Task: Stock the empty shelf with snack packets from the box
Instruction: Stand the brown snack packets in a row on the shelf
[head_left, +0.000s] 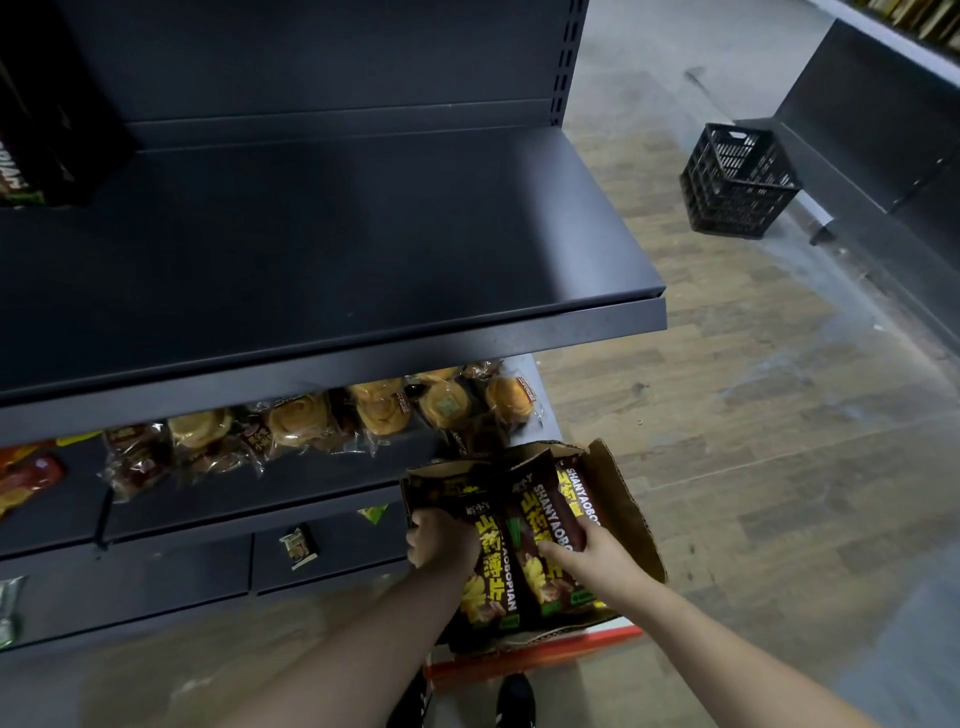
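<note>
An open cardboard box (626, 512) sits low in front of the shelving, holding dark brown and yellow snack packets (540, 530). My left hand (439, 540) grips the left side of the packets. My right hand (589, 558) holds their right side, thumb on the front. The wide dark shelf (322, 249) above is bare across its middle and right. At its far left stand a few dark packets (31, 150) of the same kind.
The lower shelf (291, 488) carries bagged pastries (311, 421). A black plastic crate (737, 179) stands on the wooden floor (753, 415) at the right, beside another dark shelving unit (872, 119). My shoes (514, 701) show at the bottom.
</note>
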